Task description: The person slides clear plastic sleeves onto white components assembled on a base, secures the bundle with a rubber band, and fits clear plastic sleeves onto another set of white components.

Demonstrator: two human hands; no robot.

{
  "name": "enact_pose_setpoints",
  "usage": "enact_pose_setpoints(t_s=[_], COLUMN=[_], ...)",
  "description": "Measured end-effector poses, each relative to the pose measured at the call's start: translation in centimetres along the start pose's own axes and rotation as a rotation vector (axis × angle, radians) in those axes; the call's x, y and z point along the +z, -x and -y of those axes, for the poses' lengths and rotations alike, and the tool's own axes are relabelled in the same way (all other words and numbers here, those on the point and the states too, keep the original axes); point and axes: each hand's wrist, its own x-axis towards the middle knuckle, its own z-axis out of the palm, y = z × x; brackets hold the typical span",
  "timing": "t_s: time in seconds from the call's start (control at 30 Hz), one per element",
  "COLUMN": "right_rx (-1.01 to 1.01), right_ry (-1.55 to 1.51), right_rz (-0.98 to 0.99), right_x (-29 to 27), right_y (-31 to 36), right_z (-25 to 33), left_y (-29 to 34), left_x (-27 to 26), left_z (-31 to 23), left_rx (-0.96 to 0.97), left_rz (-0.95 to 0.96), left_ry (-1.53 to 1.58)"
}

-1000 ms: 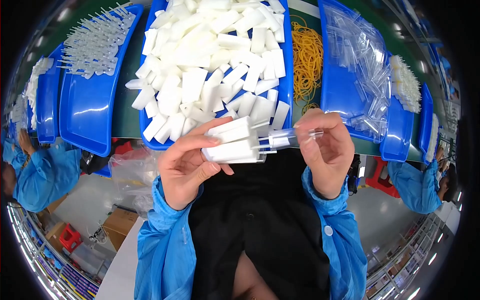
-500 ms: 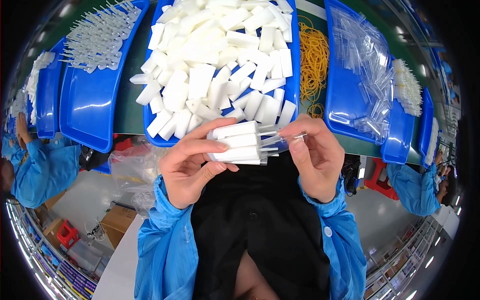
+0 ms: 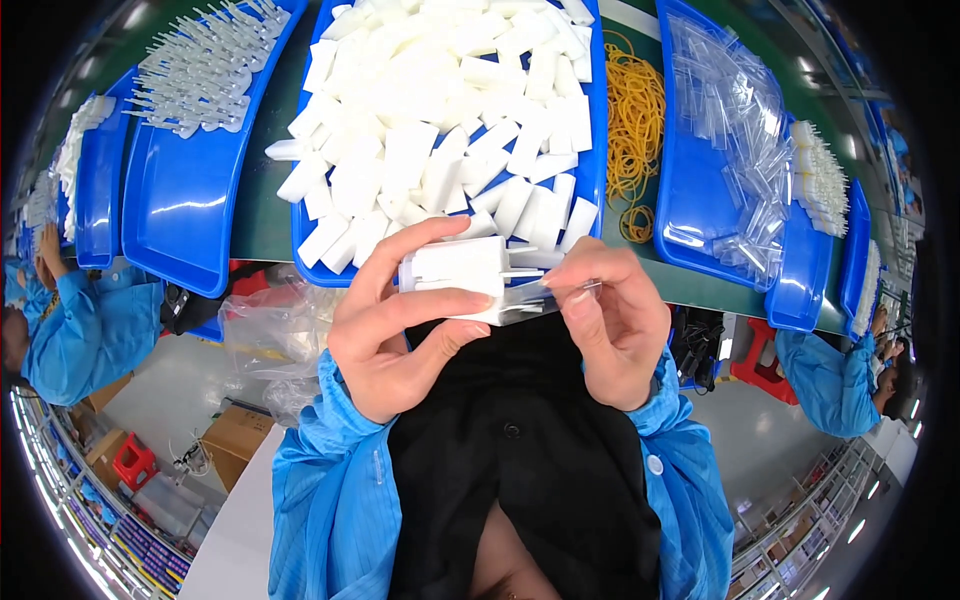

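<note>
My left hand (image 3: 400, 325) is closed around a bundle of white foam blocks with thin white sticks (image 3: 455, 268) poking out to the right. My right hand (image 3: 615, 320) pinches the end of a clear plastic strip (image 3: 528, 301) between thumb and forefinger. That strip stretches from the bundle's lower right corner, close to the sticks, toward my right fingers. Part of the bundle hides behind my left fingers. Just beyond both hands, loose white foam blocks (image 3: 440, 180) fill a big blue tray (image 3: 598, 130).
White sticks with wide bases (image 3: 205, 70) lie in a blue tray (image 3: 175, 215) at left. Yellow rubber bands (image 3: 633, 120) are heaped right of centre, beside a blue tray of clear plastic pieces (image 3: 745, 150). People in blue sleeves (image 3: 90, 330) work at both sides.
The bundle has turned in my left hand and moved slightly left, with fewer sticks showing. My right hand has shifted a little left, and the clear strip now shows more stretched out below the sticks.
</note>
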Motion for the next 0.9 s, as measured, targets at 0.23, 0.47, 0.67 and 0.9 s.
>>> enact_pose_setpoints(t_s=[0.23, 0.47, 0.67, 0.9], right_rx=[-0.065, 0.048, -0.097, -0.063], right_ry=[-0.005, -0.184, -0.002, 0.001], right_rz=[0.064, 0.014, -0.014, -0.069], right_x=[-0.3, 0.3, 0.6, 0.9], right_y=[0.0, 0.2, 0.0, -0.2], right_z=[-0.4, -0.1, -1.0, -0.9], left_y=[0.0, 0.2, 0.3, 0.1], left_x=[0.3, 0.8, 1.0, 0.5], left_z=[-0.4, -0.1, -0.3, -0.7], left_rx=[0.085, 0.168, 0.06, 0.013], left_rz=[-0.041, -0.129, -0.168, -0.142], left_ry=[-0.125, -0.177, -0.201, -0.148])
